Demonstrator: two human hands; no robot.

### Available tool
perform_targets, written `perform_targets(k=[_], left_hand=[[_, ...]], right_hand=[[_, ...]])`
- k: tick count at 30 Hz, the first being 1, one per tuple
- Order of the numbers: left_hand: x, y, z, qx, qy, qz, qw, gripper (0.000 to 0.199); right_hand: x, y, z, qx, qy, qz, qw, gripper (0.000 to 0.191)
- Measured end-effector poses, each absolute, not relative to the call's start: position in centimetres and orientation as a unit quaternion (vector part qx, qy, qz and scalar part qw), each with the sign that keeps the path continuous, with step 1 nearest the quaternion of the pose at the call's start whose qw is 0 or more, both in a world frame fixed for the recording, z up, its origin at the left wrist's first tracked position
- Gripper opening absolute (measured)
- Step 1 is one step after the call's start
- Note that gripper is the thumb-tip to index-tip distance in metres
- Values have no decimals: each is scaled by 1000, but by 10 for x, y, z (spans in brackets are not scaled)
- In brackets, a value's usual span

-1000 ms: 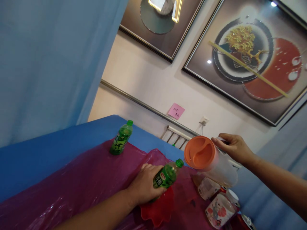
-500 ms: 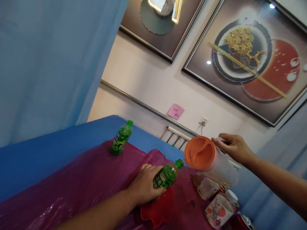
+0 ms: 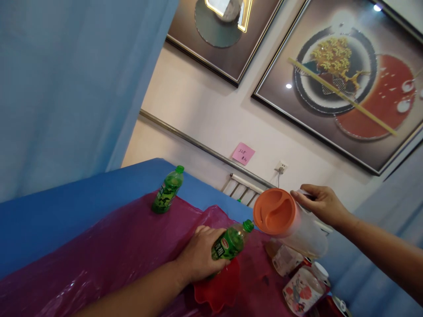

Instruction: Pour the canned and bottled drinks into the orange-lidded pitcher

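Blue bench (image 3: 109,187): left hand (image 3: 200,255) wraps bottle (image 3: 229,242) by bowl (image 3: 220,290), right hand (image 3: 325,204) grips jug (image 3: 306,231) handle. Bottle likely squashy; hold mid-body.

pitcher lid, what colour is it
The lid is orange; it shows best in the head view.
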State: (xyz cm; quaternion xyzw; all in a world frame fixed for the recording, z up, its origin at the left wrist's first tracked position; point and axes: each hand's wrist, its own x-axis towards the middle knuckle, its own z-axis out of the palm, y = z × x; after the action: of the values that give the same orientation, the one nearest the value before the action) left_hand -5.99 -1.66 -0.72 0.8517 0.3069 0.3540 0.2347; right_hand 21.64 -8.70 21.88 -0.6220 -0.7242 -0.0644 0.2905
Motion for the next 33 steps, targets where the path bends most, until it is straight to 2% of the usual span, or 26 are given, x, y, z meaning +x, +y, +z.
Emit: perform_targets(k=[33], left_hand=[[-61,-17,-6,851,309,354,234,50]], right_hand=[[217,-90,221,-624,-725,-84,278,57]])
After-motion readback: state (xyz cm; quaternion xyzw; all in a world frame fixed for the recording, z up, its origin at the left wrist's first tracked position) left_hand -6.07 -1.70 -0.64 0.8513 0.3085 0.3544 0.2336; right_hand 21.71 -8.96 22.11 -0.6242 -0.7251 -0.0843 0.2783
